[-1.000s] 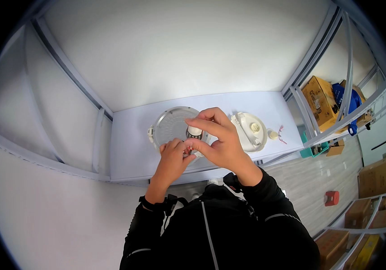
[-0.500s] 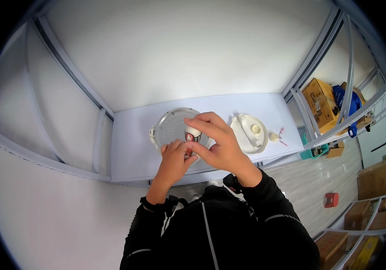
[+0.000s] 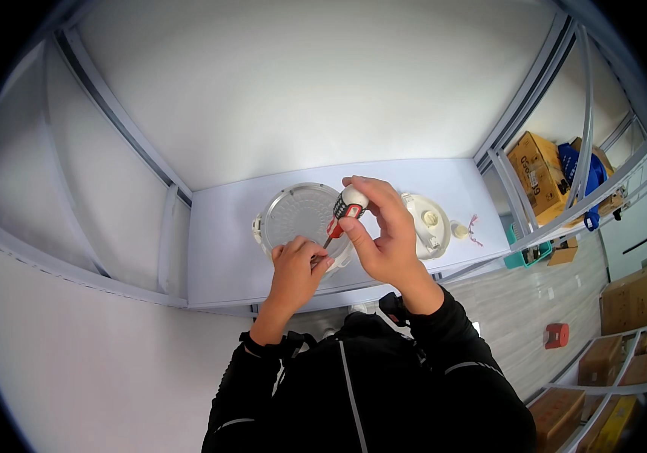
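My right hand (image 3: 393, 238) grips a screwdriver (image 3: 352, 202) by its white, black and red handle, thumb on the near side. Its thin metal shaft slants down to the left, toward the fingers of my left hand (image 3: 298, 268). Those fingers are bent together at the near rim of a round silver disc-shaped part (image 3: 293, 211) with a white latch-like piece on its left edge. What they pinch, and the screwdriver's tip, are hidden. Behind my right hand lies a round white cover (image 3: 430, 238) with a raised bar and a small cream knob, partly covered by the hand.
A small cream cap (image 3: 459, 229) and a pink-red cord (image 3: 475, 230) lie at the right of the white table (image 3: 218, 264). Metal frame posts stand at both sides. Cardboard boxes (image 3: 538, 177), a teal crate (image 3: 517, 258) and a red stool (image 3: 556, 335) are farther right.
The screwdriver has tilted to the right, and its red neck and shaft now show. My right hand has moved right, its thumb apart from my left hand, which stays about where it was.
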Demonstrator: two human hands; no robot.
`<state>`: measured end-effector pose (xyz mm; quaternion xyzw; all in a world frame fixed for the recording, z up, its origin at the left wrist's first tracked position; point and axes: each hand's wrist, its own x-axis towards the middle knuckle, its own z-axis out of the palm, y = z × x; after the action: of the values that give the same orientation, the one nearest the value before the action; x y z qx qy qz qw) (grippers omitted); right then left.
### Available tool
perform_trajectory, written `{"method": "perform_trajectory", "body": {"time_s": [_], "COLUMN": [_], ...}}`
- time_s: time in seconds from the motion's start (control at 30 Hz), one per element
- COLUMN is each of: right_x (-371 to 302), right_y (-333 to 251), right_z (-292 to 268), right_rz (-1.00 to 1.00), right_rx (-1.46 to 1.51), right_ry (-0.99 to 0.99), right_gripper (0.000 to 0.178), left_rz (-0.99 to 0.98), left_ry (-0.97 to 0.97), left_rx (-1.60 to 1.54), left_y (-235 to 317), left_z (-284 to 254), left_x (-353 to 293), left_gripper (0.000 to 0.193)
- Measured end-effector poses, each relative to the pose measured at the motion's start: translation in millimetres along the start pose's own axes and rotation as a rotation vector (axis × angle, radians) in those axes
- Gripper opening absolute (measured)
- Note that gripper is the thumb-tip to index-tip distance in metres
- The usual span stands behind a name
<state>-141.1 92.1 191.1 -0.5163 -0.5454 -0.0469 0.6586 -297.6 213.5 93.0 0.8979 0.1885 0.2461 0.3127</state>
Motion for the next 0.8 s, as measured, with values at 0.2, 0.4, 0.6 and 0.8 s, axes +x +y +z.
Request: {"method": "perform_trajectory", "body": {"time_s": [0.2, 0.4, 0.6, 0.8], "right_x": [-3, -3, -5, -11], "right_y": [7, 7, 6, 7], "right_z": [-5, -9, -10, -11], "right_rz": [-0.007, -0.013, -0.002, 0.009], "right_rx": [-0.015, -0.019, -0.02, -0.025], "right_ry": [0.027, 0.042, 0.058, 0.048], "right_gripper": [0.051, 0.051, 0.05, 0.05], "left_rz": [0.035, 0.036, 0.114, 0.156], "left_ry": [-0.003, -0.028, -0.009, -0.034], "left_rx": [0.029, 0.039, 0.111, 0.118], "left_y": [1, 3, 1, 1], "left_z": [-1, -4, -4, -7], "left_x": [0, -2, -5, -4], "left_gripper": [0.019, 0.028, 0.032, 0.027]}}
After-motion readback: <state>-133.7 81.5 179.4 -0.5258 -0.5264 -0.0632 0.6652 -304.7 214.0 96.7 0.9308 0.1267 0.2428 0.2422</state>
